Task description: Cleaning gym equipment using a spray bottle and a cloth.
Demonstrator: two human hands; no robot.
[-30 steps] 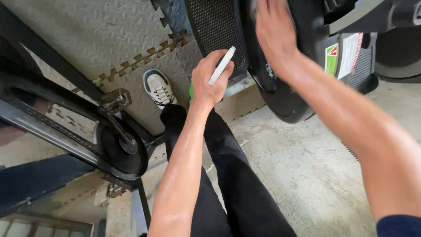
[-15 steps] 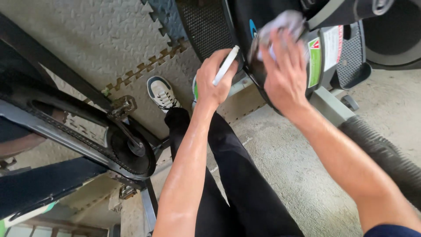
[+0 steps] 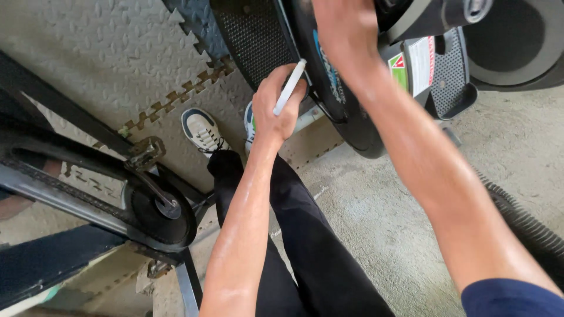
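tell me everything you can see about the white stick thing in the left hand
The white stick is a slim, straight, smooth rod, plain white, possibly a marker or pen; its kind cannot be told. The left hand grips its lower part in a closed fist, so only the upper length shows. It tilts up and to the right, its top end meeting the edge of the black machine housing. No cap or tip detail is visible.

The right hand (image 3: 343,26) is blurred and cut off by the top edge, so its grip can't be told. The left hand (image 3: 276,108) hides the white stick's (image 3: 289,88) lower end.
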